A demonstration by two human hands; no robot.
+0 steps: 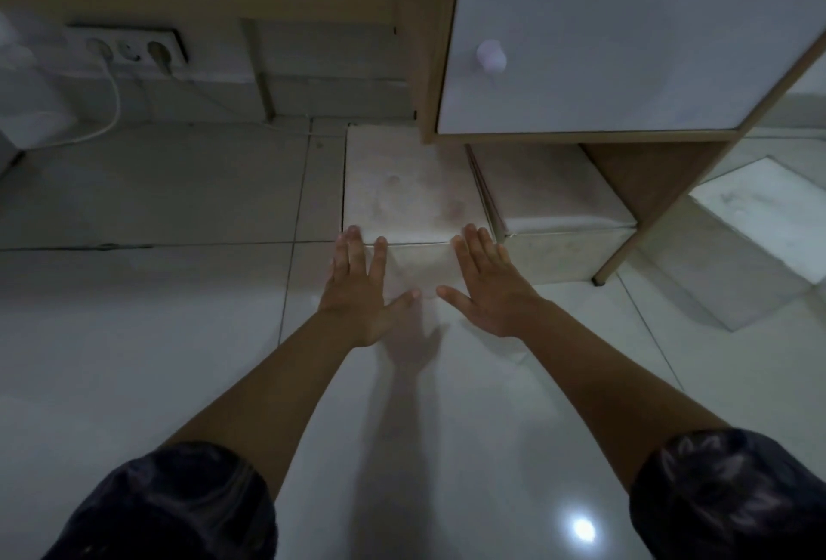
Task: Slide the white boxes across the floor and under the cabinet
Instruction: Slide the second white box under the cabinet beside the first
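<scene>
A white box (406, 188) lies on the tiled floor, its far end partly under the wooden cabinet (594, 36). My left hand (357, 291) and my right hand (487, 286) press flat against its near face, fingers spread and pointing up to its top edge. A second white box (549, 197) sits to its right, mostly under the cabinet between the legs. Neither hand grips anything.
A cabinet leg (625, 242) stands right of the second box. A mirror at the far right reflects a box (755, 206). A wall socket strip (129, 52) with a white cable (111, 112) is at the back left. Glossy floor tiles (134, 336) stretch around me.
</scene>
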